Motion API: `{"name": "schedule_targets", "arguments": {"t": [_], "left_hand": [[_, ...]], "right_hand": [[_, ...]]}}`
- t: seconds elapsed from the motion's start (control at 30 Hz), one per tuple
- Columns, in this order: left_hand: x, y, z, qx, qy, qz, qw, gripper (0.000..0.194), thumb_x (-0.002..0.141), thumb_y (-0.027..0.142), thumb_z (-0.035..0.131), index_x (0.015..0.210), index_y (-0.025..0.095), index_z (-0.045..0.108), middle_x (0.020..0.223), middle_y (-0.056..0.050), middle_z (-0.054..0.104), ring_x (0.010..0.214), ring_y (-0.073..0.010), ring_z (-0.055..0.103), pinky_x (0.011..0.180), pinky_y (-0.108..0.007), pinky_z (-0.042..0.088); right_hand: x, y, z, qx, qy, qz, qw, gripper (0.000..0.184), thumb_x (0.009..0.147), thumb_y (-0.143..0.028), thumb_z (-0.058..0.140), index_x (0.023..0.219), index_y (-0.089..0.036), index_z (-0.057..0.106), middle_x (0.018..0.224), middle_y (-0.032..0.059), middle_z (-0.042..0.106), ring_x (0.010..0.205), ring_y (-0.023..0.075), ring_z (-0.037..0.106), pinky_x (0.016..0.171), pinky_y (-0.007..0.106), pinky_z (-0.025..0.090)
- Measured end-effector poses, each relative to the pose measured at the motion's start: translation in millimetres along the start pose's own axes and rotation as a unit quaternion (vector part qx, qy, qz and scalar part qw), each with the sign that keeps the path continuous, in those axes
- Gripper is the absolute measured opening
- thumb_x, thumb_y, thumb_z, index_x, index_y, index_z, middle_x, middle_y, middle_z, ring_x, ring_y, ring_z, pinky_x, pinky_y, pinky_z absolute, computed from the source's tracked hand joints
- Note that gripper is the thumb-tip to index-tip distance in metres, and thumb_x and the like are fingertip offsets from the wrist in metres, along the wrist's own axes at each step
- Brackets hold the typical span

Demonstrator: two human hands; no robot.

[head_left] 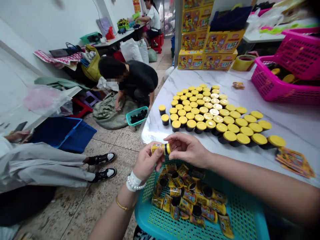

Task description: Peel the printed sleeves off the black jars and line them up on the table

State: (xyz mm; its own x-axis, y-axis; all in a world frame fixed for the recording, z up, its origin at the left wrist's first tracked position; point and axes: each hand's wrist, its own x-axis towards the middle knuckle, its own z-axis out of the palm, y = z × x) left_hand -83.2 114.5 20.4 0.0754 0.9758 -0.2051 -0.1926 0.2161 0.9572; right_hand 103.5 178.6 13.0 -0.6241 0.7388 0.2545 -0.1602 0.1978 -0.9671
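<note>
My left hand point(149, 159) is closed around a small cup point(159, 148) with a yellow printed wrapper, a black band and a yellow lid, tilted on its side. Right by the lid end, my right hand point(191, 150) has its fingers curled but apart; whether they touch the lid I cannot tell. Below both hands, a teal basket point(245, 213) holds many wrapped black cups point(186, 205) lying in a jumble. On the table point(287, 113) stand rows of black cups with yellow lids point(200, 110).
Flat printed wrappers point(295, 161) lie at the table's right, a lone wrapped piece point(238, 85) farther back. Behind are yellow boxes point(192, 40), a tape roll point(243, 62) and a pink basket point(282, 83). At left, a person point(140, 76) crouches by a small teal basket point(137, 116); another's legs point(50, 163) extend nearby.
</note>
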Motion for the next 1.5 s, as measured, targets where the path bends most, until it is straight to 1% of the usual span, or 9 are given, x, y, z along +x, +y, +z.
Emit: {"name": "schedule_targets", "arguments": {"t": [0.17, 0.27, 0.43, 0.6, 0.93, 1.1, 1.23, 1.33, 1.5], "left_hand": [[0.0, -7.0, 7.5, -0.173, -0.056, -0.056, 0.982, 0.052, 0.081, 0.056, 0.070, 0.112, 0.015, 0.060, 0.056, 0.003, 0.064, 0.029, -0.0025, 0.037, 0.033, -0.014, 0.030], [-1.2, -17.5, 6.9, -0.247, -0.081, -0.061, 0.964, 0.039, 0.077, 0.044, 0.078, 0.095, 0.013, 0.062, 0.058, 0.003, 0.064, 0.029, -0.0002, 0.035, 0.031, -0.012, 0.031], [0.5, -25.9, 5.5, -0.250, -0.105, -0.073, 0.960, 0.039, 0.074, 0.045, 0.081, 0.080, 0.013, 0.060, 0.045, 0.007, 0.054, 0.025, 0.0008, 0.026, 0.027, -0.011, 0.025], [5.1, -24.7, 9.0, -0.237, -0.131, -0.096, 0.958, 0.043, 0.074, 0.052, 0.078, 0.078, 0.013, 0.060, 0.038, 0.008, 0.050, 0.021, -0.0010, 0.023, 0.024, -0.013, 0.024], [5.7, -26.1, 14.9, -0.287, -0.067, -0.113, 0.949, 0.039, 0.077, 0.050, 0.076, 0.087, 0.016, 0.060, 0.049, 0.005, 0.061, 0.024, -0.0012, 0.027, 0.025, -0.012, 0.024], [7.6, -18.9, 18.1, -0.245, 0.000, -0.104, 0.964, 0.046, 0.073, 0.057, 0.077, 0.079, 0.016, 0.056, 0.047, 0.007, 0.055, 0.027, 0.0000, 0.026, 0.027, -0.011, 0.019], [12.1, -4.7, 23.7, -0.210, 0.054, -0.094, 0.972, 0.049, 0.069, 0.056, 0.080, 0.075, 0.015, 0.055, 0.047, 0.009, 0.049, 0.031, 0.0003, 0.028, 0.031, -0.012, 0.019], [15.3, 3.2, 26.9, -0.200, 0.046, -0.061, 0.977, 0.044, 0.067, 0.046, 0.085, 0.072, 0.014, 0.055, 0.049, 0.010, 0.046, 0.035, 0.0008, 0.027, 0.035, -0.013, 0.020], [22.9, 2.5, 29.8, -0.148, 0.045, 0.009, 0.988, 0.038, 0.070, 0.042, 0.083, 0.079, 0.014, 0.059, 0.053, 0.009, 0.045, 0.040, -0.0011, 0.031, 0.038, -0.015, 0.023]], "right_hand": [[-2.0, -3.1, 0.1, 0.078, -0.008, -0.042, 0.996, 0.019, 0.081, -0.021, 0.077, 0.099, -0.026, 0.076, 0.092, 0.0004, 0.060, 0.070, 0.0095, 0.067, 0.062, 0.024, 0.062], [-2.6, -5.3, 1.1, 0.118, -0.007, -0.030, 0.993, 0.021, 0.081, -0.019, 0.077, 0.100, -0.026, 0.076, 0.090, -0.0008, 0.058, 0.065, 0.0093, 0.068, 0.058, 0.024, 0.061], [-2.7, -6.1, -0.2, -0.022, -0.010, -0.061, 0.998, 0.031, 0.082, -0.022, 0.077, 0.112, -0.029, 0.074, 0.087, 0.0003, 0.061, 0.073, 0.0104, 0.061, 0.065, 0.026, 0.055], [-2.8, -6.5, -0.7, -0.072, 0.034, -0.098, 0.992, 0.013, 0.081, -0.021, 0.078, 0.093, -0.025, 0.076, 0.073, -0.0016, 0.062, 0.064, 0.0101, 0.057, 0.057, 0.023, 0.047], [2.4, -7.5, -5.0, -0.148, 0.050, -0.118, 0.981, 0.002, 0.084, -0.019, 0.073, 0.085, -0.021, 0.073, 0.074, -0.0005, 0.061, 0.066, 0.0108, 0.059, 0.060, 0.025, 0.049], [-1.6, -6.8, 1.3, -0.189, 0.037, -0.117, 0.974, 0.034, 0.078, -0.027, 0.080, 0.109, -0.021, 0.066, 0.097, 0.0053, 0.062, 0.081, 0.0154, 0.063, 0.063, 0.028, 0.059], [-4.2, -5.3, 6.5, -0.238, 0.097, -0.125, 0.958, 0.024, 0.080, -0.021, 0.075, 0.102, -0.020, 0.064, 0.089, 0.0036, 0.063, 0.075, 0.0141, 0.065, 0.064, 0.028, 0.063], [-5.7, -4.3, 9.3, -0.212, 0.117, -0.100, 0.965, 0.023, 0.078, -0.024, 0.077, 0.097, -0.020, 0.065, 0.082, 0.0022, 0.067, 0.069, 0.0144, 0.068, 0.065, 0.030, 0.064], [-1.7, -4.4, 11.8, 0.005, 0.140, 0.079, 0.987, 0.024, 0.079, -0.036, 0.076, 0.087, -0.019, 0.061, 0.077, 0.0036, 0.073, 0.064, 0.0172, 0.072, 0.062, 0.032, 0.063]]}}
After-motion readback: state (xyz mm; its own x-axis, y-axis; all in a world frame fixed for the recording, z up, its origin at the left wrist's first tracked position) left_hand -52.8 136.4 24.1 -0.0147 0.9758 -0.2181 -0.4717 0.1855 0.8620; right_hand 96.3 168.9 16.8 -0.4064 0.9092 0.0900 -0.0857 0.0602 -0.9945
